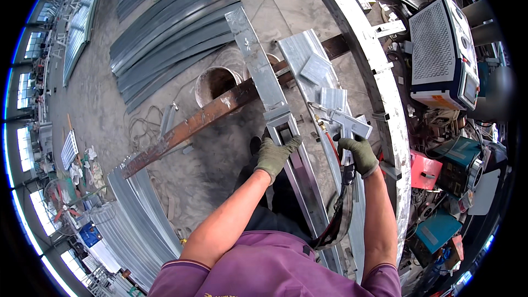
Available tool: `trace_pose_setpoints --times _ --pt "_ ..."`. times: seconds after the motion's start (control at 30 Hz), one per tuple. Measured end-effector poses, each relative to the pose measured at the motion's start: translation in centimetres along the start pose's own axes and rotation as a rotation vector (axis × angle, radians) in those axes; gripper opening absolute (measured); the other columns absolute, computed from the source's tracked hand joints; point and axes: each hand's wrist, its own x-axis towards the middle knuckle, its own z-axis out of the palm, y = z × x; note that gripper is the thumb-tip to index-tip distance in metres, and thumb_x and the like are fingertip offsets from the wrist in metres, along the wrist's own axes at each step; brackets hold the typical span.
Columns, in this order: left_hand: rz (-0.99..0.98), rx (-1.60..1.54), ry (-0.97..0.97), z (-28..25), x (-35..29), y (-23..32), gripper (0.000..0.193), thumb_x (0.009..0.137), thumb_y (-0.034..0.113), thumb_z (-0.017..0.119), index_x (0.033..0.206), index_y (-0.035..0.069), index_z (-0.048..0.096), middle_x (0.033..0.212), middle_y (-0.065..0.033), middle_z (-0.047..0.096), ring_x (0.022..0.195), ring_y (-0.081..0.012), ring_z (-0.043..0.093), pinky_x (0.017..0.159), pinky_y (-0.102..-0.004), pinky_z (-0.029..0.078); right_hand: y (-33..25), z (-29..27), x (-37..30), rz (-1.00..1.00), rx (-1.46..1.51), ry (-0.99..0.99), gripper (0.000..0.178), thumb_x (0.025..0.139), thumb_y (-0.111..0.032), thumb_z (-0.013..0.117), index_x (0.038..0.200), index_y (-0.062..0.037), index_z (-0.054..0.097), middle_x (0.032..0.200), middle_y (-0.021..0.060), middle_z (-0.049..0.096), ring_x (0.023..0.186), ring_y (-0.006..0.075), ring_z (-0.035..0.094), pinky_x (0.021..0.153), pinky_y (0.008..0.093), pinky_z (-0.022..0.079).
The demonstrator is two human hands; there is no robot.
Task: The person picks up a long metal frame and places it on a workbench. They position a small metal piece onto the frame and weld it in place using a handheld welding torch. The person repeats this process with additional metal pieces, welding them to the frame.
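Note:
My left hand (274, 157), in a green work glove, is closed over the edge of a long steel channel (316, 203) that runs away from my body. Just beyond those fingers a short metal piece (277, 113) lies across the channel's end, next to a flat galvanized length (254, 58). In my gloved right hand (362, 157) I grip the handle of a silver welding gun (355, 125). Its nozzle points left, apart from the channel. A thick sleeved cable (338, 217) hangs from the gun toward my waist.
A rusty beam (203, 118) crosses under the steel lengths. Beside it stands a bucket (217, 85). Galvanized plates (316, 69) lie right of the channel, before a curved pale rail (366, 58). Machines, including a white cabinet (437, 49), stand right. Stacked steel profiles (176, 27) lie far left.

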Motion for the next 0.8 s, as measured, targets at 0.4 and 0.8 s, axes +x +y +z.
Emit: trace_pose_setpoints --times 0.4,0.8 --pt "-0.202 0.003 -0.051 -0.7 -0.6 3.0 0.066 0.089 0.040 0.090 0.137 0.004 0.062 0.122 -0.0104 0.076 0.108 -0.0233 0.072 0.097 -0.0391 0.056 6.7 -4.0 0.7 -0.038 -0.236 0.354 0.051 0.101 -0.030 0.075 0.138 0.0045 0.069 0.120 0.0191 0.076 0.116 0.0241 0.070 0.099 0.0339 0.052" --pt "-0.022 0.049 -0.056 -0.7 0.5 -1.0 0.073 0.094 0.059 0.080 0.132 -0.001 0.062 0.123 -0.0153 0.074 0.112 -0.0272 0.069 0.098 -0.0430 0.054 13.4 -8.5 -3.2 0.033 -1.075 0.390 0.035 0.089 -0.030 0.073 0.117 -0.0093 0.075 0.115 0.0166 0.078 0.109 0.0380 0.073 0.094 0.0493 0.057"
